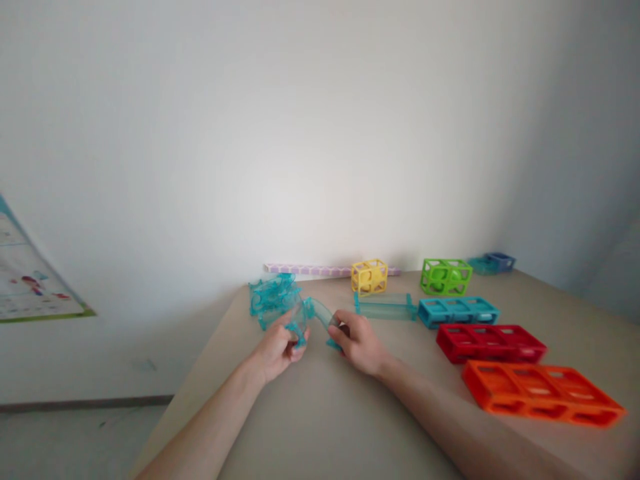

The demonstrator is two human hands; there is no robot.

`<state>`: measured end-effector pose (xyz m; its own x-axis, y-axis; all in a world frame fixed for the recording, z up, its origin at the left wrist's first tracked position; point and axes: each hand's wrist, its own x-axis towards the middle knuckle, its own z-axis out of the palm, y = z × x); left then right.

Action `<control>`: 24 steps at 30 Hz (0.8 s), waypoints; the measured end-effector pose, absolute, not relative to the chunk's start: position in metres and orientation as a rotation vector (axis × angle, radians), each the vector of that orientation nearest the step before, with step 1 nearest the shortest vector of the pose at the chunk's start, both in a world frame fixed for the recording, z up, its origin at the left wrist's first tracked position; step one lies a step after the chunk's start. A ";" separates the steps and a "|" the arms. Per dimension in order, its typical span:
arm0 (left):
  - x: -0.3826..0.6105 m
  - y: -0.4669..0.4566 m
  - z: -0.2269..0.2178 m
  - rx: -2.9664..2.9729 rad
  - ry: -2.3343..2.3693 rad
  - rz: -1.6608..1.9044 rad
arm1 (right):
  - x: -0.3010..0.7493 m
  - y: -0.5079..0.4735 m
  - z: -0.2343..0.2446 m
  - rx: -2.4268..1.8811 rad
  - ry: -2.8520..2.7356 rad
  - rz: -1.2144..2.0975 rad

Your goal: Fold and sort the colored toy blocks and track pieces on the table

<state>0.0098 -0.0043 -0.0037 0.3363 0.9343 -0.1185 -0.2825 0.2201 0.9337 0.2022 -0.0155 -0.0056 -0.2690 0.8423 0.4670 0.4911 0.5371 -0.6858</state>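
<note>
My left hand is closed around a clear teal curved track piece, left of the table's middle. A second curved teal track piece runs down to my right hand, whose thumb and fingers pinch its lower end. The two pieces meet at a teal end collar between my hands; whether they are locked together I cannot tell. Fingers cover parts of both pieces. Just behind my left hand lies a pile of similar clear teal track pieces.
Right of my hands lie a straight teal track piece and blue, red and orange frame blocks. Yellow and green blocks stand behind, near a patterned strip along the wall. The table ends at left.
</note>
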 end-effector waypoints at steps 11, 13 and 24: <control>0.012 -0.009 0.002 1.020 0.816 0.951 | 0.204 -0.017 0.000 -0.978 -1.872 0.381; 0.013 -0.010 0.002 1.028 0.817 0.931 | 0.203 -0.018 0.001 -0.936 -1.910 0.360; 0.014 -0.008 -0.001 0.996 0.802 1.017 | 0.203 -0.025 0.005 -0.713 -2.083 0.417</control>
<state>0.0139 -0.0077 -0.0014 0.3323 0.9392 -0.0866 -0.3028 0.1932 0.9333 0.2030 -0.0247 0.0052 -0.4566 0.6251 0.6331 0.3335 0.7800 -0.5296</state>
